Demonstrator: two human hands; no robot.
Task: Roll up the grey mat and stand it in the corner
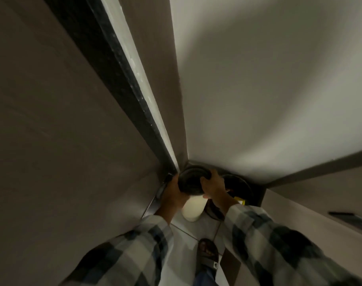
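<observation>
Grey mat (189, 180): rolled into a tube and held upright, seen end-on from above as a dark round coil; it sits right in the corner (185, 157) where the two walls meet, its top end between the hands.
Long axis: judged vertical, running down from the visible end toward the floor (188, 230); the lower end is hidden, so whether it touches the floor cannot be told.
Left hand (172, 191): fingers curled round the left side of the roll, closed on it.
Right hand (212, 185): fingers hooked over the top right rim of the roll, closed on it.
Nearer hand: neither; both are on the roll, one on each side.
Beside the roll: a second dark rolled thing (237, 187) stands just to its right against the wall; a pale cylinder (192, 208) stands on the floor just in front.
Coming move: judged to be settling the roll straight down and letting it lean into the corner.
Writing: a small white mark on the sandal (209, 256), unreadable; a yellow tag (239, 200) by the second roll, also unreadable.
</observation>
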